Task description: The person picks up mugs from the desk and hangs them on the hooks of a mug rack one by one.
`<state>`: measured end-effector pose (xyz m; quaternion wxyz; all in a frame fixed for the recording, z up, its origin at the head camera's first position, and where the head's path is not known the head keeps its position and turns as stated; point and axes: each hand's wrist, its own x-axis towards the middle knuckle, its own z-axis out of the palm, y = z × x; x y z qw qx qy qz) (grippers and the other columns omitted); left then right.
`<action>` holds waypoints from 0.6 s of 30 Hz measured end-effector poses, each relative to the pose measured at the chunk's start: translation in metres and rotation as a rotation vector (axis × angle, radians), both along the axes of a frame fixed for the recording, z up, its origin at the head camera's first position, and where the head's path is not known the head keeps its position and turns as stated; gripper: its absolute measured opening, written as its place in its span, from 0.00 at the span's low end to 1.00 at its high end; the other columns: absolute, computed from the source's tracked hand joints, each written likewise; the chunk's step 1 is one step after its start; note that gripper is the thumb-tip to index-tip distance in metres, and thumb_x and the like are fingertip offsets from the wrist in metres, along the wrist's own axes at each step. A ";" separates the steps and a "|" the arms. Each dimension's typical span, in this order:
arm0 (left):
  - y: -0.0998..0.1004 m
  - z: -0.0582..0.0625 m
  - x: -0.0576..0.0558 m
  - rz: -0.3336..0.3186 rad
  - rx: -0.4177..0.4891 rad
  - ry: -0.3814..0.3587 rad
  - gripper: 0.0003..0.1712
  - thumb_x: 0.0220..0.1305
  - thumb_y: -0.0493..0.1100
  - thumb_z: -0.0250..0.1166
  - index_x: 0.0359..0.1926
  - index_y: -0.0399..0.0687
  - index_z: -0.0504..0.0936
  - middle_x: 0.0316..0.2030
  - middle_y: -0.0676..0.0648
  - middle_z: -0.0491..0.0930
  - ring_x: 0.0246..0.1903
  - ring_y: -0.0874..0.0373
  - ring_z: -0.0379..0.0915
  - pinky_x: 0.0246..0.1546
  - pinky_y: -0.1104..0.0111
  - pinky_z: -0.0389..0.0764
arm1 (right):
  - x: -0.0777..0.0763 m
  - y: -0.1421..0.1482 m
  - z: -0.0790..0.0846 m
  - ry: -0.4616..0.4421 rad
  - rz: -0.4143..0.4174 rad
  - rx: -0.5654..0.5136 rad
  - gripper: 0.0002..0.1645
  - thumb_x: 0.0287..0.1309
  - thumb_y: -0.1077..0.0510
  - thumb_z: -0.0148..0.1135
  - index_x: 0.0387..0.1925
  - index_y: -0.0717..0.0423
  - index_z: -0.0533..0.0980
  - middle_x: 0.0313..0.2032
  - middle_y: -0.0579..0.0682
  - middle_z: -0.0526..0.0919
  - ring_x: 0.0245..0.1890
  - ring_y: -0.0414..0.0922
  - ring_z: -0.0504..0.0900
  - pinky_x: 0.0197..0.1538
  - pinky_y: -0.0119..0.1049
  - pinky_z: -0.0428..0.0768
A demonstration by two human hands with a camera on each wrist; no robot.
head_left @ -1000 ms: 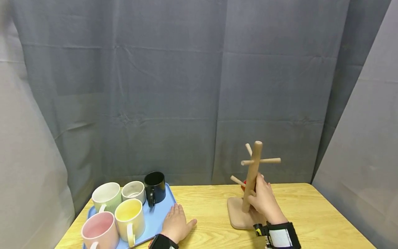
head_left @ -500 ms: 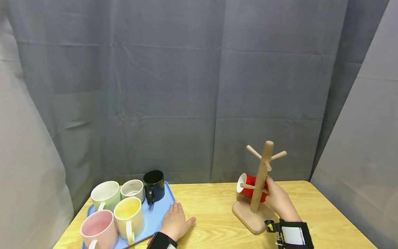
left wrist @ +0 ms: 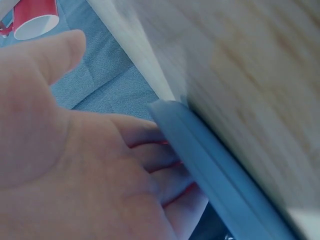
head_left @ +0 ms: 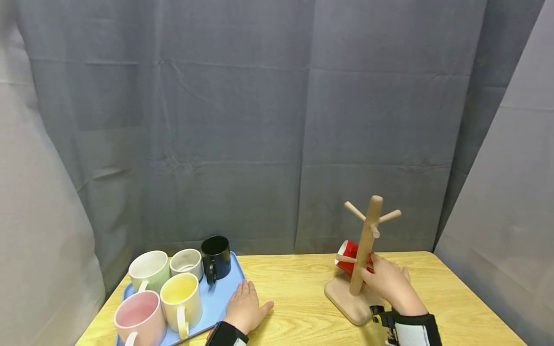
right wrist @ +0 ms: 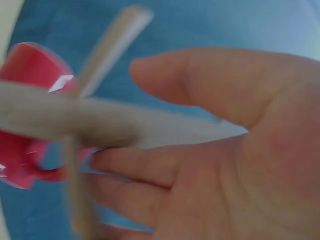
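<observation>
Red mug [head_left: 352,250] tilts sideways at the wooden rack [head_left: 363,254], mouth facing left, both hands [head_left: 246,307] [head_left: 388,282] extended, loose.

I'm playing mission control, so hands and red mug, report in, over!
Left hand outstretched, at blue tray. Right hand, thumb spread, at wooden stand. Red mug tipped sideways, wooden stand partly covering it.

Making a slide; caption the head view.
Right hand at wooden stand and red mug; five cups on blue tray.
</observation>
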<state>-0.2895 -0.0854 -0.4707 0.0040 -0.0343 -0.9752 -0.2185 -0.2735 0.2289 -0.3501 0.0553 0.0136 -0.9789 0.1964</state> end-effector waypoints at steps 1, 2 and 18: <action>0.000 0.000 0.000 0.000 0.002 -0.001 0.51 0.61 0.63 0.62 0.66 0.21 0.62 0.69 0.24 0.60 0.71 0.31 0.56 0.71 0.44 0.59 | 0.004 -0.002 0.004 -0.007 0.008 0.006 0.31 0.64 0.48 0.51 0.61 0.64 0.71 0.55 0.67 0.81 0.53 0.69 0.79 0.57 0.81 0.56; 0.000 -0.001 0.000 0.000 0.005 -0.002 0.52 0.61 0.63 0.62 0.66 0.21 0.62 0.69 0.24 0.59 0.71 0.31 0.56 0.71 0.44 0.59 | 0.009 -0.005 0.008 -0.014 0.020 -0.005 0.31 0.65 0.47 0.50 0.62 0.64 0.71 0.55 0.66 0.81 0.53 0.68 0.79 0.58 0.79 0.58; 0.000 -0.003 -0.002 -0.010 0.000 0.005 0.52 0.60 0.62 0.63 0.66 0.20 0.62 0.69 0.23 0.59 0.70 0.30 0.56 0.70 0.43 0.59 | -0.007 -0.073 -0.034 0.227 0.089 0.039 0.51 0.59 0.48 0.64 0.74 0.64 0.51 0.76 0.67 0.48 0.76 0.67 0.45 0.73 0.69 0.46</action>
